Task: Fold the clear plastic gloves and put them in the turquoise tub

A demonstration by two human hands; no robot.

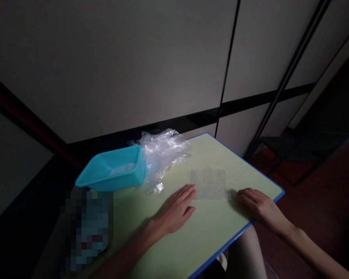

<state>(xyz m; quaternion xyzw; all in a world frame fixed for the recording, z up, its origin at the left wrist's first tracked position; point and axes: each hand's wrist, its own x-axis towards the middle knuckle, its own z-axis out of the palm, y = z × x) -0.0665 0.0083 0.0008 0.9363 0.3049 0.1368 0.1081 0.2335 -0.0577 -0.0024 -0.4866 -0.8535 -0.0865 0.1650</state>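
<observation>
A flat piece of thin clear plastic (211,184), possibly a bag or a disposable glove, lies spread on the pale green tabletop. My left hand (178,209) rests flat at its left edge, with the fingers stretched out and the fingertips touching or just beside the plastic. To the right of the plastic, my right hand (257,205) is low over the table, its fingers loosely bent and nothing visible in them. Whether its fingertips touch the plastic I cannot tell. Farther back is a crumpled heap of clear plastic (165,149).
A turquoise basket (113,184) with something whitish inside stands at the table's back left. The table (168,252) has a blue rim. A pixelated object (90,228) lies at the left. Light cabinet panels (133,69) rise behind, and a dark chair (305,149) stands at right.
</observation>
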